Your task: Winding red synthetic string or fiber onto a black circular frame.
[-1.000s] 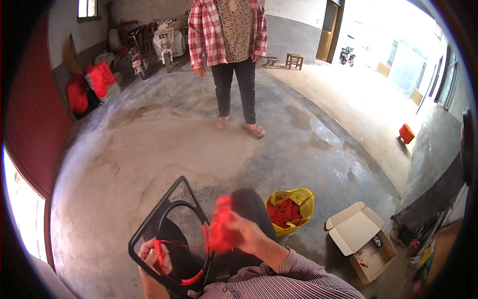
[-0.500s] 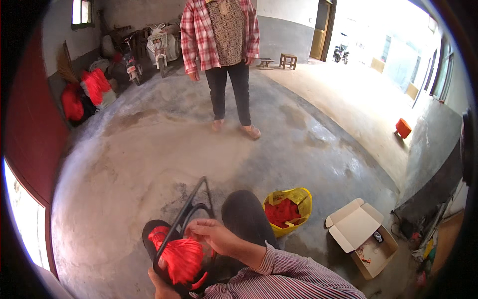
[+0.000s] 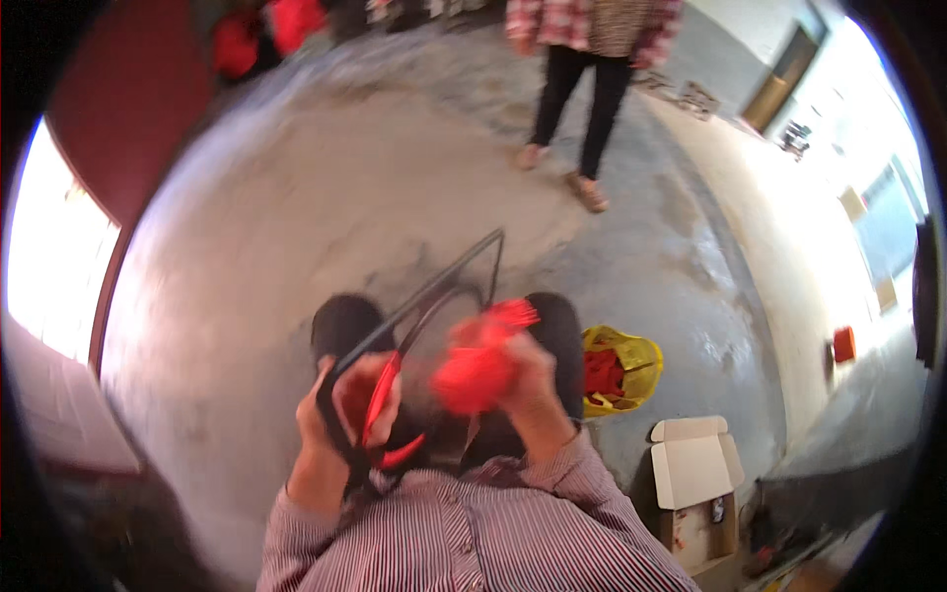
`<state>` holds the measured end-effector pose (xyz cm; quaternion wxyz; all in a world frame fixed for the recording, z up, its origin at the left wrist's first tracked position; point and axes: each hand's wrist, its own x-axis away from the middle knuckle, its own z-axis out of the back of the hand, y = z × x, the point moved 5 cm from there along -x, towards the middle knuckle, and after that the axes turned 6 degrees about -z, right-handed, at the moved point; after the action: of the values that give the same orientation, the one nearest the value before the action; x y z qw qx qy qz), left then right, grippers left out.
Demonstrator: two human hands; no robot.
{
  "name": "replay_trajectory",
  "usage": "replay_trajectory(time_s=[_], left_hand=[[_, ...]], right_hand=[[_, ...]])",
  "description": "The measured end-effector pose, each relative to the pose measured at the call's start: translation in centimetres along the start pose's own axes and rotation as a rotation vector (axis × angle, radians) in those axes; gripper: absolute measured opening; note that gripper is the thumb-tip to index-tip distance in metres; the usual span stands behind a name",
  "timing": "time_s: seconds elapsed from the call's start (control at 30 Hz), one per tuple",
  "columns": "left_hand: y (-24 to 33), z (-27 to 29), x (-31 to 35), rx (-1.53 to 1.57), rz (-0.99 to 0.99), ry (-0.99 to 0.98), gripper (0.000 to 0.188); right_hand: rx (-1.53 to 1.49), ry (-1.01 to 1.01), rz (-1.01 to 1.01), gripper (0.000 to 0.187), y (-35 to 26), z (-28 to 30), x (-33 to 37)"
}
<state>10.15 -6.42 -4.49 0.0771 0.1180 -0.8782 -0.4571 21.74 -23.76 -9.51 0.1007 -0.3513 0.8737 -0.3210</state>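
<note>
My left hand [image 3: 321, 434] is closed around the lower left end of a dark narrow frame [image 3: 424, 293] that tapers to a point away from me. Curved red pieces [image 3: 383, 403] hang by the frame's near part, beside my left palm. In my right hand [image 3: 533, 383] is a bundle of red strands [image 3: 475, 367], smeared by motion and held over my right thigh, to the right of the frame. The fingers on it are partly hidden.
Right of my knee stands a yellow bag [image 3: 646, 370] with red material inside. An opened cardboard box [image 3: 691, 474] holding small items lies nearer. A person [image 3: 587, 109] in a checked shirt stands ahead on the concrete floor [image 3: 247, 257]. An orange stool [image 3: 843, 343] is far right.
The red bundle has come away from the frame and is now in my right hand, off to the right. My left hand keeps the frame. The whole view has tilted down and turned.
</note>
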Motion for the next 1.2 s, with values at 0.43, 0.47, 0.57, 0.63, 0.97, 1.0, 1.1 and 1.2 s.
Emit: replay_trajectory(time_s=[0.43, 0.47, 0.57, 0.63, 0.97, 1.0, 1.1, 1.2], left_hand=[[0.9, 4.5, -1.5, 0.033, 0.000, -0.019, 0.043], [0.7, 4.9, -1.4, 0.032, 0.000, -0.014, 0.043], [0.4, 6.2, -1.0, 0.027, -0.042, -0.008, 0.044], [0.3, 6.0, -0.9, 0.089, -0.059, 0.004, 0.040], [0.0, 5.4, -0.6, 0.159, -0.069, 0.052, 0.033], [0.3, 4.7, -0.5, 0.130, -0.072, 0.008, 0.035], [0.5, 2.9, -0.3, 0.135, -0.053, -0.097, 0.047], [0.2, 0.3, 0.2, 0.177, 0.005, -0.025, 0.059]], right_hand=[[0.022, -0.348, 0.094, 0.052, -4.1, -5.8, 6.7], [-0.010, -0.271, 0.113, 0.055, -3.8, -5.5, 6.9], [-0.089, -0.068, 0.030, 0.061, -3.4, -1.9, 6.7], [-0.136, -0.029, 0.020, 0.056, -3.7, 1.0, 4.5], [-0.118, 0.109, -0.063, 0.038, -2.5, 0.1, 2.8], [-0.055, 0.231, -0.100, 0.040, -2.4, -1.4, 3.0], [0.466, -0.029, -0.181, 0.053, -1.7, -6.1, 3.4], [0.792, -0.230, -0.285, 0.056, -2.0, -10.9, 2.6]])
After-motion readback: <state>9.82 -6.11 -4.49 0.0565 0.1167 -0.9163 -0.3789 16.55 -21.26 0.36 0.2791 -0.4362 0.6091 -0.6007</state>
